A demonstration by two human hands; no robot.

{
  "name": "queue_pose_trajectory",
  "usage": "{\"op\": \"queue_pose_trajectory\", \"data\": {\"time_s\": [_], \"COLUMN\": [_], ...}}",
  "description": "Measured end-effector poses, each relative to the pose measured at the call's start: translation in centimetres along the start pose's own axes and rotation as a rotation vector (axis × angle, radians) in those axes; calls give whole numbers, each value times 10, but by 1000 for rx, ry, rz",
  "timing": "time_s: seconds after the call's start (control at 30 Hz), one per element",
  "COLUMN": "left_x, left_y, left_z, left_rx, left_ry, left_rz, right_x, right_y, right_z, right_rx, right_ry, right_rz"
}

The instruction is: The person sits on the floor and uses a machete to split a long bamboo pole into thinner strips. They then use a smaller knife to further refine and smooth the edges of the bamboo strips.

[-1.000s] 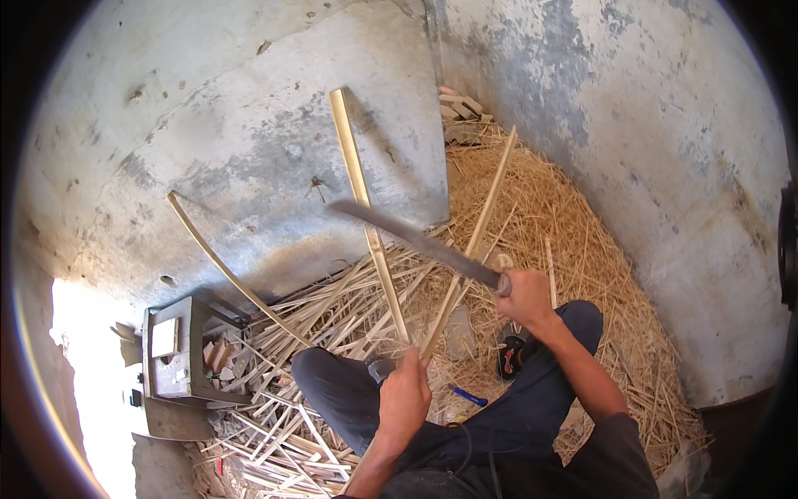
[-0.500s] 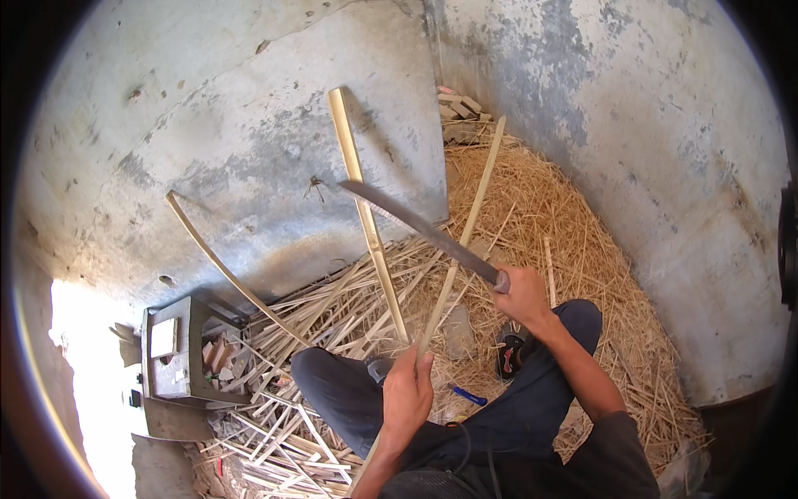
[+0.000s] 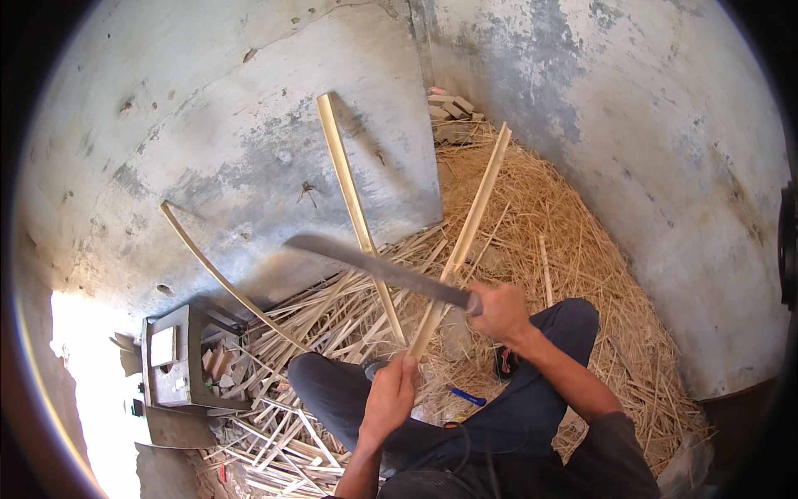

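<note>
My right hand [image 3: 502, 311] is closed round the handle of a long-bladed machete [image 3: 374, 266]. The blade is slightly blurred and slants up to the left. It crosses in front of a split bamboo strip [image 3: 474, 223], and whether it touches is unclear. My left hand [image 3: 391, 392] grips that strip near its lower end, and the strip rises away to the upper right, its hollow inner face showing. Behind the blade, another split bamboo piece [image 3: 342, 166] leans against the wall. Farther left, a thin curved strip [image 3: 218, 264] also rests on the wall.
Bamboo slivers [image 3: 320, 320] and a heap of shavings [image 3: 573, 274] cover the floor round my legs. A blue-handled tool [image 3: 468, 397] lies between my legs. At left stands a grey box [image 3: 179, 358] with rubble beside it; bricks [image 3: 453, 106] lie in the far corner.
The machete and right hand have moved left and lower, the blade now across the held strip. The strip has turned to show its hollow face, and my left hand has shifted slightly left.
</note>
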State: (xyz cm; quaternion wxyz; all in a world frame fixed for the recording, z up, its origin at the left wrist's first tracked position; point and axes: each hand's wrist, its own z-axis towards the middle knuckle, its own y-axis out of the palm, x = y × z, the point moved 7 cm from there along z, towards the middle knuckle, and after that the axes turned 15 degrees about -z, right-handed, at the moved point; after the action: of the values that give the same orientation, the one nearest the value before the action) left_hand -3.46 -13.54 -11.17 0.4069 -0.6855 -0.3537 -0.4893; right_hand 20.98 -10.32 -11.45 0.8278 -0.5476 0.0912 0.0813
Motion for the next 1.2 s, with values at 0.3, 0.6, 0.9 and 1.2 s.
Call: {"op": "queue_pose_trajectory", "data": {"time_s": [0.3,0.6,0.9,1.2], "left_x": [-10,-22,-22,-12], "left_y": [-2,-13,-1,1], "left_z": [4,-13,7,5], "left_rx": [26,0,-62,25], "left_ry": [106,39,40,56], "left_rz": [57,51,-89,-53], "right_x": [24,85,6,17], "right_y": [2,4,7,7], "right_z": [12,19,-19,-13], "right_rx": [17,91,-88,-9], "right_ry": [30,268,12,99], "right_rz": [-79,-52,-62,-33]}}
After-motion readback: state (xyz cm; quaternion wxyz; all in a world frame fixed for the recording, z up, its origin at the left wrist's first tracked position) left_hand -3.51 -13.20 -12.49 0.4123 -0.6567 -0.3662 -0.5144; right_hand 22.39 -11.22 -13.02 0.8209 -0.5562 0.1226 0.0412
